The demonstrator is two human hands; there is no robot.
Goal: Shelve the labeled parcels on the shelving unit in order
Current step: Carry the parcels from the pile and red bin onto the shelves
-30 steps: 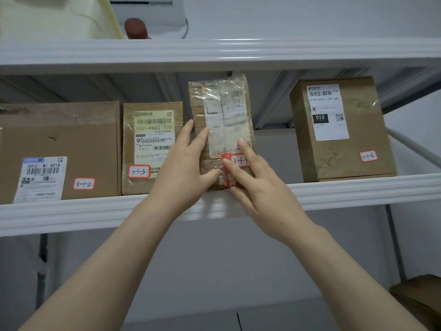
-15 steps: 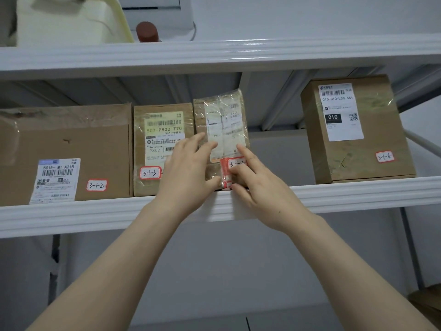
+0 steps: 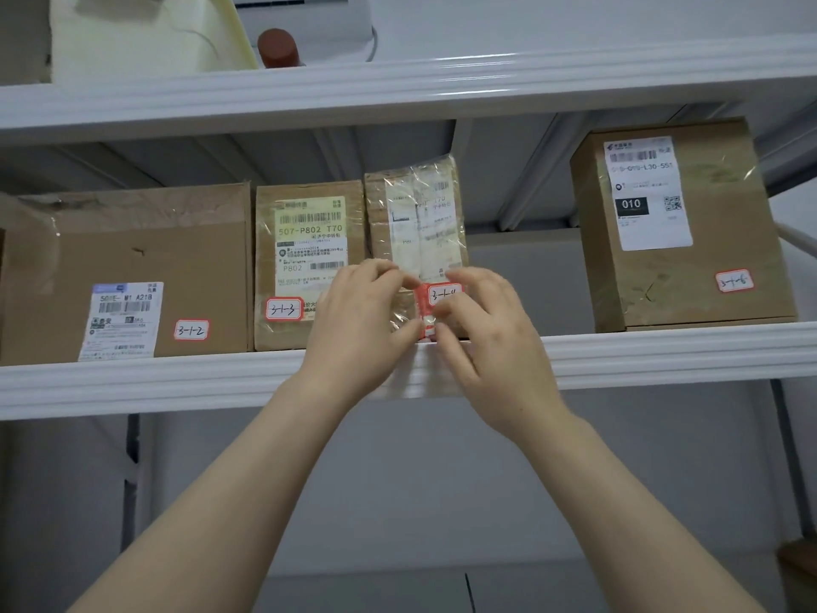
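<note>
A slim brown parcel wrapped in clear tape, tagged 3-1-4 (image 3: 415, 223), stands upright on the white middle shelf (image 3: 177, 382), right beside the parcel tagged 3-1-3 (image 3: 309, 232). My left hand (image 3: 358, 329) grips its lower left edge with curled fingers. My right hand (image 3: 490, 347) holds its lower right corner by the red-bordered tag. To the left sits the wide box 3-1-2 (image 3: 132, 258). Far right stands the box 3-1-6 (image 3: 681, 223).
A gap of bare shelf (image 3: 521, 280) lies between parcel 3-1-4 and box 3-1-6. The upper shelf (image 3: 398, 90) carries a cream plastic container (image 3: 132, 33) and a brown-capped item (image 3: 277, 48). A brown object (image 3: 800, 568) shows low at the right edge.
The 3-1-4 parcel has gone left and back until it stands against 3-1-3. Both hands have slid down to its lower part and the fingers have curled in.
</note>
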